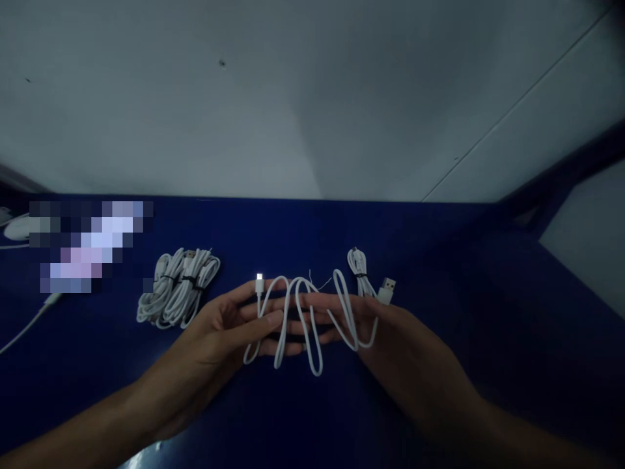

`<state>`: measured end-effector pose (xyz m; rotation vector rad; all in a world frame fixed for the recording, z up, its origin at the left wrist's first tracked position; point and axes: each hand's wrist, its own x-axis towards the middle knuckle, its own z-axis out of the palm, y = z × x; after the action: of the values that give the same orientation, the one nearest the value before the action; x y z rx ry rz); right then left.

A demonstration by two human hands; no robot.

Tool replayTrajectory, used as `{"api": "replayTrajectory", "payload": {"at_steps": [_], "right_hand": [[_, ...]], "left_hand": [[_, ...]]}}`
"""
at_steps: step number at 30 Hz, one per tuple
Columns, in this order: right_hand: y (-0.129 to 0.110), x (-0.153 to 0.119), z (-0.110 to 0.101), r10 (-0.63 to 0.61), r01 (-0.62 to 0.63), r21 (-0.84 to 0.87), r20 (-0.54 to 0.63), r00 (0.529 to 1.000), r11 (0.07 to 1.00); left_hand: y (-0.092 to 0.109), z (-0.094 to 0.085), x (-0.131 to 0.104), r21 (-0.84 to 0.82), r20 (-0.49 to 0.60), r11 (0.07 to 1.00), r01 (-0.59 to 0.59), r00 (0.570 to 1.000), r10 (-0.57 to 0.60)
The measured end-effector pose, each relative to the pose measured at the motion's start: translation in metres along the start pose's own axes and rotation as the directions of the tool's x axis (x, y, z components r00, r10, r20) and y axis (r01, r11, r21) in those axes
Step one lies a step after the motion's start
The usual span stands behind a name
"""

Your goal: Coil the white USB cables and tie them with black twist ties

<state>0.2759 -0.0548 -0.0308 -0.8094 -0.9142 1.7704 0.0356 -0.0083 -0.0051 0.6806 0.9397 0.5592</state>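
A loosely coiled white cable (315, 355) hangs in open loops across my two hands, over the blue table. My left hand (244, 326) holds its left loops, the thumb lying over them; the small connector at that end points up beside the index finger. At the other end a USB plug (387, 290) sticks out past my right hand (385, 322), whose fingers reach behind the loops and hold them. The fingertips of both hands come close together behind the cable. Just beyond my right hand lies a tied white cable bundle (357, 262), partly hidden.
Several tied white cable bundles (178, 286) lie together left of centre on the blue table (273, 228). A blurred-out bright object (92, 247) with a white cord is at the far left, near another white item (22, 228). A pale wall (244, 130) rises behind.
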Motion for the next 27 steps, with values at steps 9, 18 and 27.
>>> {"api": "replayTrajectory", "payload": {"at_steps": [9, 18, 27], "right_hand": [[-0.0046, 0.0001, 0.0034, -0.046, 0.047, 0.029, -0.043, 0.998, 0.998], [-0.005, 0.0015, 0.0045, -0.015, 0.015, 0.049, -0.013, 1.0, 0.999], [-0.0077, 0.0016, 0.0061, 0.017, -0.013, 0.06, -0.068, 0.998, 0.998]], "left_hand": [[-0.0018, 0.0, 0.002, -0.001, -0.014, 0.999, -0.032, 0.999, 0.032], [-0.005, 0.0021, 0.0049, 0.072, 0.05, 0.99, -0.123, 0.992, 0.12], [-0.0034, -0.0002, 0.0031, 0.006, 0.038, 0.997, -0.082, 0.996, 0.082]]}}
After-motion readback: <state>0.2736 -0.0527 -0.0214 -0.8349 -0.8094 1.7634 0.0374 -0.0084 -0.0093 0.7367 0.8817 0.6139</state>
